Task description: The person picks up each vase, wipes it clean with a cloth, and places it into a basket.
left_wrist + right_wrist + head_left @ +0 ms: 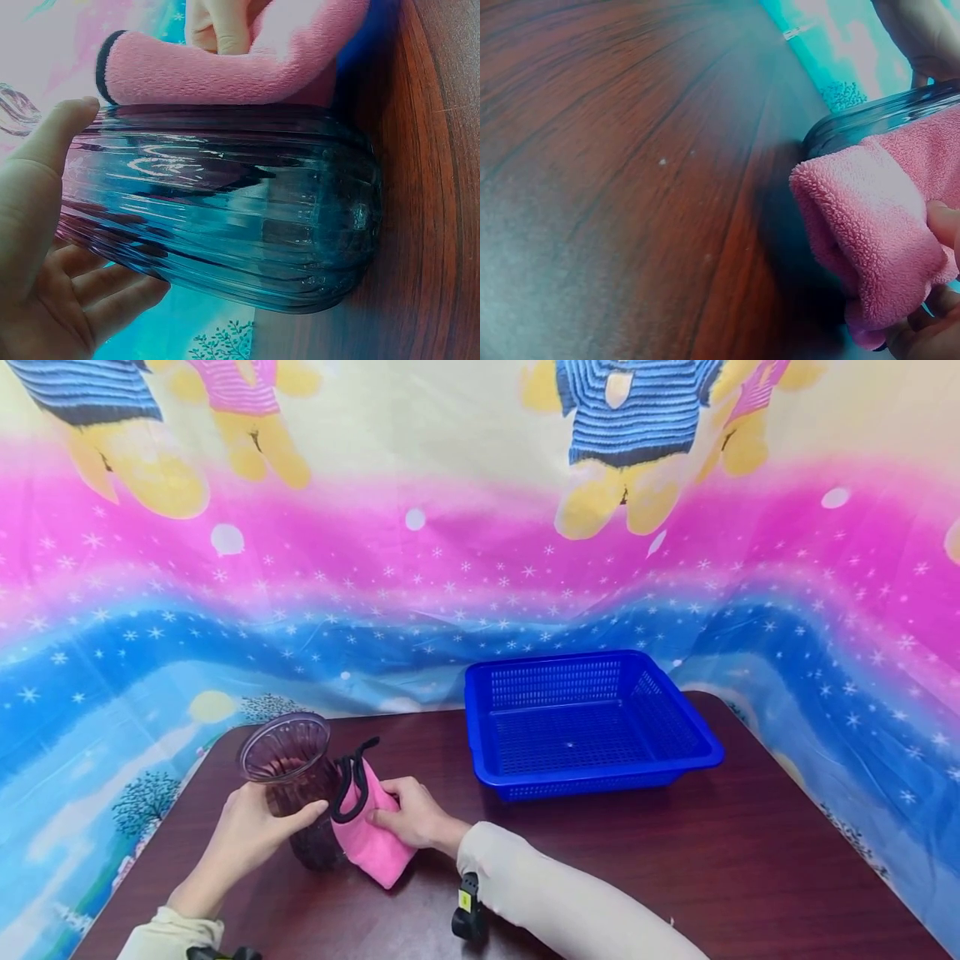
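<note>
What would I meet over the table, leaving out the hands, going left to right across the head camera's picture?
Purple see-through vase, pink cloth with black edging, blue plastic basket.

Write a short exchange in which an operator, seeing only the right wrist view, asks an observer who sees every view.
Operator: My view cuts off most of the vase. Where does the left hand grip it?
Observer: Just below the flared rim, as the head view shows.
Operator: Besides the vase and the pink cloth, what else stands on the table?
Observer: A blue basket, farther back and to the right of the cloth in the head view.
</note>
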Demonstrator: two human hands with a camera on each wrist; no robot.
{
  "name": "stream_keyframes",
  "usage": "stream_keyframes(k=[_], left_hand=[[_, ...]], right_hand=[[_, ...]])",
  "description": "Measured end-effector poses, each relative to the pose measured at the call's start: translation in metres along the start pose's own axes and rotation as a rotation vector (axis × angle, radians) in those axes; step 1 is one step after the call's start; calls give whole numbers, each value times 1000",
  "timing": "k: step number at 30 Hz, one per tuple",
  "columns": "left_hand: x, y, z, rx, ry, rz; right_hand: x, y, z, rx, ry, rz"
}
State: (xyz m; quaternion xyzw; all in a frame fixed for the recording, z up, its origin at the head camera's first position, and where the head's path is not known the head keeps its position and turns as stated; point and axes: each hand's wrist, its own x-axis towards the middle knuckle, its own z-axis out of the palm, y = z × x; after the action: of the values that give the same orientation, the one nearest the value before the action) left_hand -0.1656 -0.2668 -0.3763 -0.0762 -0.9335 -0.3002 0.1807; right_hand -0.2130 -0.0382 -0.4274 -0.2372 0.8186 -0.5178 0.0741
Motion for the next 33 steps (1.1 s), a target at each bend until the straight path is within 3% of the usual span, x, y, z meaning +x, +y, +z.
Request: stream_keyframes(k=[18,33], left_hand=[[2,-1,0,5,-5,-8],[1,-2,0,5,-4,5]], right_hand=[[7,-28,-9,92,-1,-29],[11,-44,-16,88,-2,-86]])
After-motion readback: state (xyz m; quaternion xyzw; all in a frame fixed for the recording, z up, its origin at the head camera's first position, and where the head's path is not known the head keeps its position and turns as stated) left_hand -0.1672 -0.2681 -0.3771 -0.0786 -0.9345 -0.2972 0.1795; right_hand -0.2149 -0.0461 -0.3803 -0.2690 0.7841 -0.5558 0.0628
